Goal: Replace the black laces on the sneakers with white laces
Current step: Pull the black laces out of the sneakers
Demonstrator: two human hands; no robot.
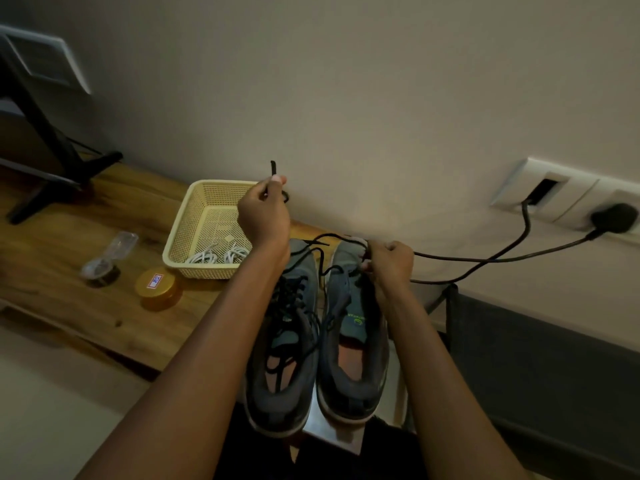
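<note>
Looks like unlacing right shoe (349, 306): left hand (265, 216) pinches black lace (273, 167) end, raised; right hand (389, 265) grips its front. Next: pull lace thru last eyelets.

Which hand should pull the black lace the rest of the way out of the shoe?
Probably the left hand: it pinches the black lace up by the basket, while the right hand is down at the toe of the right sneaker.

— Where are the sneakers (353, 386)?
— Side by side at the counter's (156, 327) right end.
— And the basket (180, 233)?
— Just behind them to the left, near the wall, with spare laces (218, 256) inside. The jar (157, 289) sits before it, leftward.
</note>
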